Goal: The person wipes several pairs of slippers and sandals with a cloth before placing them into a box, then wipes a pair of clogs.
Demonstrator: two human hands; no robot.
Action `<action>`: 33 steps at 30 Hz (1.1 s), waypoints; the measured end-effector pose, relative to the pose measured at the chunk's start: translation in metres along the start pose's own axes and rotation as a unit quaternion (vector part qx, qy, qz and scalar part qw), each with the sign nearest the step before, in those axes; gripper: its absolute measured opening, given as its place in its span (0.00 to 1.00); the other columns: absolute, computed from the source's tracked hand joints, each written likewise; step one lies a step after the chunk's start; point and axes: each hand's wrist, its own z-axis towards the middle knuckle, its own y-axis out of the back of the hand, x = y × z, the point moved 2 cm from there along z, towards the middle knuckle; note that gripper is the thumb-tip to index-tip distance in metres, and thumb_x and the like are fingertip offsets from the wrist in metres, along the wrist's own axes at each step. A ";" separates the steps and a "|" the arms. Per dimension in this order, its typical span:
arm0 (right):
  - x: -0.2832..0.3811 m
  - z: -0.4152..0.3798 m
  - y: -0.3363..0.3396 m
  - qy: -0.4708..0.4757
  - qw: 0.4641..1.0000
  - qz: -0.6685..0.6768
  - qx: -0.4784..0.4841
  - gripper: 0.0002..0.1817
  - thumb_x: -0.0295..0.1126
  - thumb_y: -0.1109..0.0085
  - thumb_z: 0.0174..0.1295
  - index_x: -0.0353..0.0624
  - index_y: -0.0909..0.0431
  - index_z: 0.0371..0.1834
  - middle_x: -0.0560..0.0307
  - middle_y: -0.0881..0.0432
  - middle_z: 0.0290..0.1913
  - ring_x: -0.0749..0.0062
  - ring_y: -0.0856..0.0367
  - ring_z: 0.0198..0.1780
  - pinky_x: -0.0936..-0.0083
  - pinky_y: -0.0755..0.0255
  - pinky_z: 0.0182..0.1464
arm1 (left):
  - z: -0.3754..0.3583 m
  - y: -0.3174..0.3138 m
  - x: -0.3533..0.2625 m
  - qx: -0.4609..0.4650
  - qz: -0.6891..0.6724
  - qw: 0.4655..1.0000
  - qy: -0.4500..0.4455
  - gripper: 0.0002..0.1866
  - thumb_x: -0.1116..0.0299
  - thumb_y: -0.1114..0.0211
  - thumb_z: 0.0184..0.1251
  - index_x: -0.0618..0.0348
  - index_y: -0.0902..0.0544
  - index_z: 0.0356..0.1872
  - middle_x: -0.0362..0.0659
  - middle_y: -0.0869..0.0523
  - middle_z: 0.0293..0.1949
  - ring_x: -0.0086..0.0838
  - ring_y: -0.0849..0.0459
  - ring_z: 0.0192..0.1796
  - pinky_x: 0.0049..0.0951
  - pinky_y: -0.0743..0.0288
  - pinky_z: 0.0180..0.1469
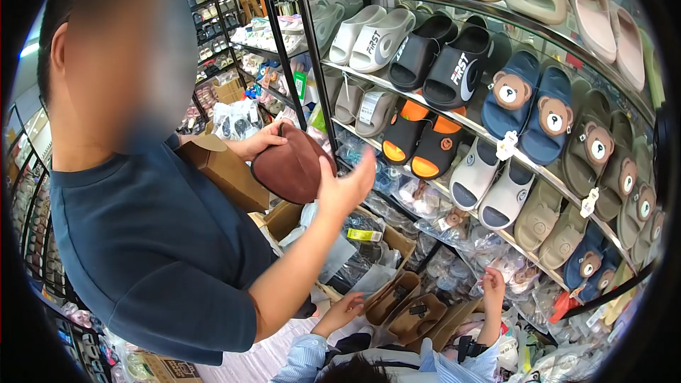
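At the left we see a co-worker [163, 241] in a dark T-shirt with an opened brown carton [228, 177] by the arm. The co-worker's 2 hands hold a soft brown piece [287, 170] with a dark edge: the far hand pinches it, the near hand steadies it with its thumb, fingers spread.

Below is a 2nd open carton [403, 242], packed with clear bags of dark goods [355, 267], 1 bearing a yellow label [364, 235]. Pale floor [245, 340] gives us some open room at its lower left.

Our left hand [344, 313] reaches in under this carton's near edge, fingers loosely extended and apart from the thumb, towards the brown footwear [418, 315] lying low between our 2 hands; we cannot tell whether the fingertips touch it.

Our right hand [493, 288] is raised farther right, its fingers half curled and parted, gripping nothing that we can see; a dark band [469, 347] circles the wrist. Bagged goods [521, 282] crowd near it, and above, the metal-edged shelves [540, 168] of slides [500, 191] close off that side.
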 end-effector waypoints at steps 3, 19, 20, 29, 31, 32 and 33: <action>0.005 -0.002 0.003 -0.001 1.000 -0.002 0.003 0.15 0.21 0.50 0.61 0.37 0.27 0.52 0.59 0.23 0.34 0.78 0.24 0.32 0.82 0.28 0.38 | 0.000 -0.002 0.000 0.003 0.005 1.000 0.000 0.23 0.74 0.44 0.69 0.59 0.34 0.64 0.47 0.21 0.52 0.27 0.21 0.52 0.25 0.28 0.56; -0.004 -0.005 0.010 0.001 1.000 -0.012 -0.008 0.14 0.21 0.50 0.62 0.37 0.26 0.51 0.60 0.21 0.32 0.80 0.24 0.31 0.83 0.29 0.37 | 0.002 -0.009 0.005 0.019 -0.013 1.000 -0.010 0.23 0.77 0.45 0.68 0.61 0.35 0.65 0.47 0.21 0.53 0.27 0.22 0.55 0.25 0.29 0.57; -0.006 -0.005 0.011 -0.001 1.000 -0.014 -0.010 0.14 0.21 0.50 0.62 0.37 0.26 0.51 0.60 0.21 0.32 0.80 0.24 0.31 0.83 0.29 0.37 | 0.003 -0.009 0.006 0.018 -0.013 1.000 -0.016 0.23 0.77 0.45 0.68 0.61 0.34 0.64 0.47 0.21 0.53 0.27 0.22 0.55 0.25 0.29 0.57; -0.003 -0.007 0.013 0.006 1.000 -0.009 -0.007 0.14 0.21 0.50 0.62 0.37 0.26 0.51 0.60 0.21 0.33 0.79 0.23 0.31 0.83 0.29 0.37 | 0.000 -0.012 -0.008 0.017 0.006 1.000 -0.003 0.23 0.75 0.43 0.68 0.60 0.34 0.64 0.47 0.21 0.52 0.27 0.21 0.52 0.24 0.27 0.54; -0.003 -0.007 0.012 0.009 1.000 -0.008 -0.006 0.14 0.21 0.50 0.62 0.37 0.26 0.51 0.59 0.21 0.32 0.79 0.23 0.31 0.83 0.29 0.37 | 0.000 -0.012 -0.004 0.019 0.014 1.000 -0.010 0.23 0.75 0.43 0.68 0.60 0.34 0.64 0.48 0.20 0.52 0.27 0.20 0.51 0.24 0.27 0.54; -0.004 -0.007 0.011 0.005 1.000 -0.005 -0.009 0.14 0.21 0.50 0.62 0.37 0.26 0.51 0.59 0.21 0.32 0.79 0.23 0.32 0.83 0.29 0.37 | 0.000 -0.012 -0.005 0.020 0.022 0.999 -0.018 0.23 0.75 0.43 0.69 0.60 0.34 0.64 0.48 0.20 0.52 0.27 0.20 0.51 0.24 0.27 0.54; -0.005 -0.007 0.011 0.002 1.000 -0.002 -0.012 0.14 0.21 0.50 0.62 0.37 0.26 0.50 0.59 0.21 0.32 0.79 0.23 0.32 0.83 0.29 0.37 | 0.001 -0.012 -0.005 0.021 0.022 0.999 -0.018 0.23 0.75 0.43 0.69 0.60 0.34 0.64 0.48 0.20 0.52 0.27 0.20 0.51 0.24 0.27 0.54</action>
